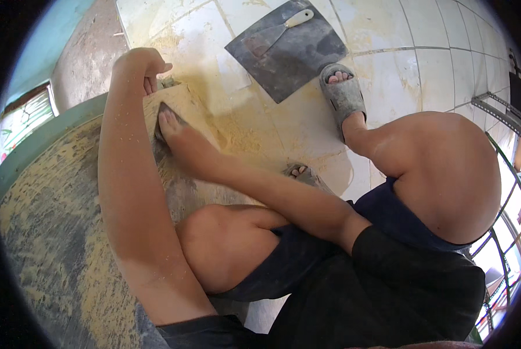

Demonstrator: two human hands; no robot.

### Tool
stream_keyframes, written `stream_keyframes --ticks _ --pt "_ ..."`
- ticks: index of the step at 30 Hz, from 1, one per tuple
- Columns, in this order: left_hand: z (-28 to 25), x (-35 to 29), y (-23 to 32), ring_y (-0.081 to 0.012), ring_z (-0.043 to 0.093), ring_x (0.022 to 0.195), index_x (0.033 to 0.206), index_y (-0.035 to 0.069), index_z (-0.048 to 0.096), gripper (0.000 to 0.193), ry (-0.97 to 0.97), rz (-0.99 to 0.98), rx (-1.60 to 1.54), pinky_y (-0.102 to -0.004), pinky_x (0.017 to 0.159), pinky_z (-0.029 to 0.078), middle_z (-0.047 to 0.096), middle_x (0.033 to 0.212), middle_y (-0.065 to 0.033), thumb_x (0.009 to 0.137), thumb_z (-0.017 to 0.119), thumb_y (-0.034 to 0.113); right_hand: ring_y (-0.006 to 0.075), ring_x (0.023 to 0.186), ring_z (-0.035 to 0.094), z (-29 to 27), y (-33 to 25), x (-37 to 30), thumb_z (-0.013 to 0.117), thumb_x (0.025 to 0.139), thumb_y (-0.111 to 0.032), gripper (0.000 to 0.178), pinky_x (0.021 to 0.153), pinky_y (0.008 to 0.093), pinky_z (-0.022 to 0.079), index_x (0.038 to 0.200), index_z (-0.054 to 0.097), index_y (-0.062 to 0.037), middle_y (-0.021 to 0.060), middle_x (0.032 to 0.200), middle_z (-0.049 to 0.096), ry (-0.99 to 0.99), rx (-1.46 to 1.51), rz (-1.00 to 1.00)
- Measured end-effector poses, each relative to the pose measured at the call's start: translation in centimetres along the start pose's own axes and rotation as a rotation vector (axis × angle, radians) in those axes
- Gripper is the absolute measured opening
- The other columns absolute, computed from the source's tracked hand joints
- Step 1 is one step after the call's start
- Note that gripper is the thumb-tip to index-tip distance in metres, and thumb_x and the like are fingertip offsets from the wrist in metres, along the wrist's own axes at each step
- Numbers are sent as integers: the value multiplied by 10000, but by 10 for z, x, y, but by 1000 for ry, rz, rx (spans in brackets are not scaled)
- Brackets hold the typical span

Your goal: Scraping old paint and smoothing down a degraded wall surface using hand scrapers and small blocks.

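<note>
Dark pad (163, 107) sits grasped in my right hand (182, 138) against the dusty board (63, 232), which my left hand (142, 64), grip unclear, perhaps steadies.

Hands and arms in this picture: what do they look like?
The left hand and right hand are human, with no gloves or watch showing. Both forearms are bare; the left forearm looks lightly speckled. The sleeves are short and black.
</note>
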State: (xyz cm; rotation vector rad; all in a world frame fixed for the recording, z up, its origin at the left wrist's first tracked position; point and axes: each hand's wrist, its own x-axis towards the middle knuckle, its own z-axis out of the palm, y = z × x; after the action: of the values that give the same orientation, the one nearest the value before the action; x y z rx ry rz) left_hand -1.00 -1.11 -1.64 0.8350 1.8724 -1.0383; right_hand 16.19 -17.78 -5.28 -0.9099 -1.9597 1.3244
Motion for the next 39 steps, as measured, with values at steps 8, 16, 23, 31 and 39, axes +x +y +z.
stream_keyframes --ticks 8,16,23,31,39 --pt "1 -14 6 -321 767 867 1006 -95 755 746 21 24 50 -469 833 611 767 970 -217 1022 484 600 496 1170 579 -2 -1 -1 523 835 78 472 971 521 487 1286 446 193 363 1290 556 -91 -52 30" --pt "5 -25 7 -317 768 875 1007 -86 758 729 -15 27 2 -503 817 608 766 981 -218 1024 479 587 487 1283 522 -7 13 11 517 855 57 515 1011 498 484 1345 426 187 374 1350 520 -322 60 257" --pt "6 -24 6 -299 773 811 996 -69 772 703 4 24 23 -493 812 607 776 988 -194 1028 482 571 485 1178 578 16 29 -11 519 818 95 581 990 469 504 1373 387 206 381 1350 507 -231 -18 170" --pt "6 -17 6 -286 768 793 975 -65 773 710 36 -6 11 -462 808 609 777 960 -187 1031 478 578 483 1223 583 -16 6 2 517 824 100 698 974 499 516 1475 283 198 417 1463 401 -227 -43 134" --pt "9 -22 7 -298 770 840 972 -55 777 706 10 -21 25 -476 808 611 778 973 -182 1021 486 586 465 1334 514 2 13 -30 472 906 3 640 1070 488 464 1494 277 161 395 1528 349 -212 -49 15"
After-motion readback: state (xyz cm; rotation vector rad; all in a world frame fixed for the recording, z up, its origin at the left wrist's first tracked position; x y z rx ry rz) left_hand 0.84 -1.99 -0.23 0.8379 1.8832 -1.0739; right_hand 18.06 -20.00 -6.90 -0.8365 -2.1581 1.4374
